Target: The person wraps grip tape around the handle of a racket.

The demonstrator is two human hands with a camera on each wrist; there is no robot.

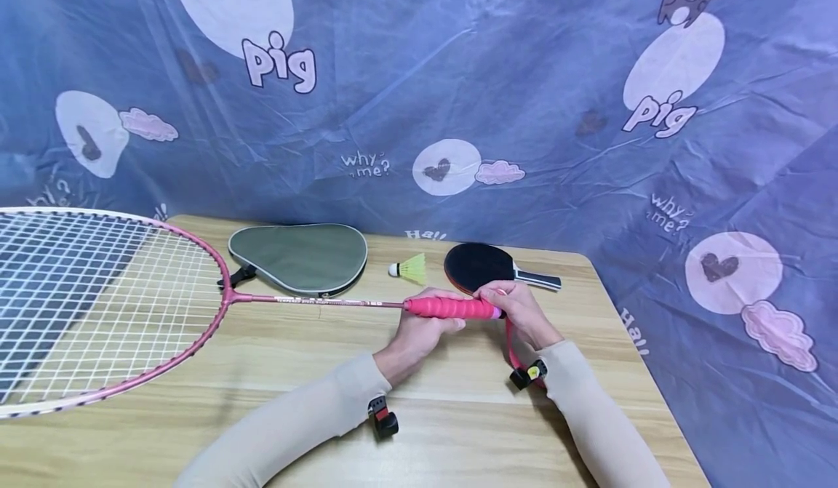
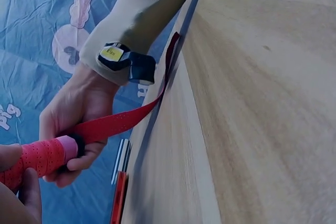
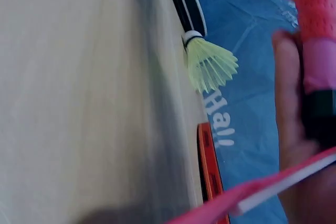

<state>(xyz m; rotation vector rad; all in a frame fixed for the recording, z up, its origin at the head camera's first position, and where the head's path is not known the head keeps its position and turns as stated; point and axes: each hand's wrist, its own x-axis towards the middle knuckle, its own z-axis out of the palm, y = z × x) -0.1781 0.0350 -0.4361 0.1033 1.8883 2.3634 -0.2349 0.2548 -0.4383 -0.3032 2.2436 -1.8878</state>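
Observation:
A pink badminton racket (image 1: 211, 334) is held level above the table, its strung head at the left. My left hand (image 1: 419, 334) grips the handle (image 1: 452, 307), which is wrapped in perforated pink grip tape. My right hand (image 1: 521, 315) is at the butt end, fingers curled around it and pinching the tape there. A lilac band and the black butt cap (image 2: 79, 144) show past the wrapping. In the left wrist view, a loose length of tape (image 2: 121, 123) trails from the right hand toward the table. The right fingertips are partly hidden behind the handle.
Along the back of the wooden table (image 1: 314, 386) lie a green paddle case (image 1: 301, 255), a yellow shuttlecock (image 1: 412, 268) and a black table tennis paddle (image 1: 481, 264). A blue printed cloth (image 1: 393, 95) hangs behind and to the right.

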